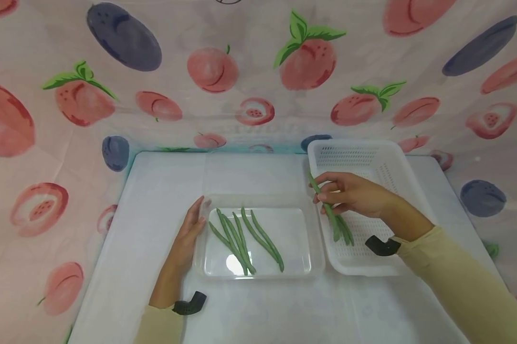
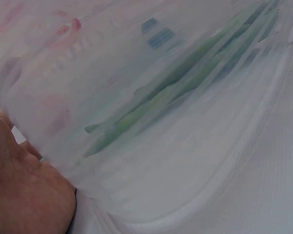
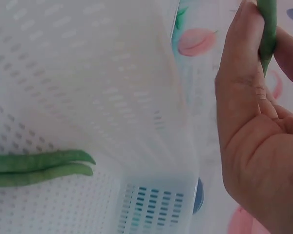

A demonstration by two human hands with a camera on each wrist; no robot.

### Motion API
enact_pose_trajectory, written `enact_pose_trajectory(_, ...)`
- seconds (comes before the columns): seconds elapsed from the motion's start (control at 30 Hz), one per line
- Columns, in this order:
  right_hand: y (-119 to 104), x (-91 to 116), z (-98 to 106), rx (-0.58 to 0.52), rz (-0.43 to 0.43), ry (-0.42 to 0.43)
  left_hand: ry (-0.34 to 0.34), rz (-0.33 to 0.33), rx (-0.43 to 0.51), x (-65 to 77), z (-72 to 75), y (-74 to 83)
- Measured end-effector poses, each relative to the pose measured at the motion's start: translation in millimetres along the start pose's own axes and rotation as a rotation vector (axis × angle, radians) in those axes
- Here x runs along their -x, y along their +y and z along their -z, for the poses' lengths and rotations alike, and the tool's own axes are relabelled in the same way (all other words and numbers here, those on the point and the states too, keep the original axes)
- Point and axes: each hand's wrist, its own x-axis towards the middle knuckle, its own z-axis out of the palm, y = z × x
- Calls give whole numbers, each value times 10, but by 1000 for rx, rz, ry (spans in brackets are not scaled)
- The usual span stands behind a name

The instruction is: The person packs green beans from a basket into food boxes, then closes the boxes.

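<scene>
L hand (image 1: 187, 236): at L end of clear tub, fingers fairly straight vs. outer wall; no pinch visible.
Clear tub (image 1: 296, 239): on white table (image 1: 258, 315); thin plastic, prob. light, slick, walls may flex; best steadied at rim/corner.
Tub beans (image 1: 264, 239): long, slim, on tub floor, L cluster + R pair; prob. v. light, bendy but snappable.
Held bean (image 1: 312, 181): over L side of basket, tilted, upper end proud of fingers; est. firm, smooth, may roll if wet (can't tell). Mid-length hold best for balance; no hard squeeze, could bruise.
R hand (image 1: 353, 196): pinching held bean betw. thumb & fingers.
Basket beans (image 3: 39, 162): lying close tog. on basket floor; prob. want fingertips worked betw. to get one.
Basket (image 1: 353, 142): white, perforated, R of tub; prob. light, semi-stiff.
</scene>
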Motion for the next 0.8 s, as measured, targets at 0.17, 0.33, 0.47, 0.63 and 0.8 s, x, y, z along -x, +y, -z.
enact_pose_trajectory(0.17, -43, -38, -110, 2, -20, -17, 11, 12, -15, -1, 4, -7)
enact_pose_trajectory(0.33, -79, -89, -195, -17, -17, -38, 11, 15, -3, -2, -4, 0)
enact_pose_trajectory(0.47, -108, -146, -272, -15, -22, -53, 13, 15, -12, -3, -11, 11)
enact_pose_trajectory(0.63, -159, -224, -372, 32, -39, -60, 13, 14, -19, -1, -12, 10)
enact_pose_trajectory(0.8, -212, -310, -474, 67, -41, -78, 13, 15, -19, -1, -11, 3)
